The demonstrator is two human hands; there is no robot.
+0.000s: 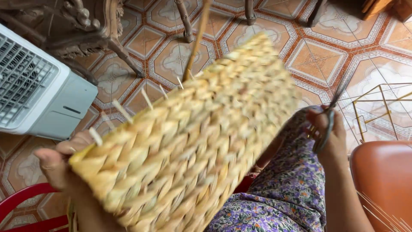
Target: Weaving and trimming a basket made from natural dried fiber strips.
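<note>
Gripping a woven straw basket (189, 146) and scissors (328, 124).

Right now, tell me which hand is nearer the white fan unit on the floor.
Left. The left hand grips the woven basket at its near corner, just below the white fan unit. The right hand, holding scissors, is across the basket, far from it.

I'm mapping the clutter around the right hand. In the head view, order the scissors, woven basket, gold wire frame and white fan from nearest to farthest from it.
1. Scissors, held in the right hand.
2. Gold wire frame, on the floor just right.
3. Woven basket, leftward; too close to call against the frame.
4. White fan, far left.
</note>
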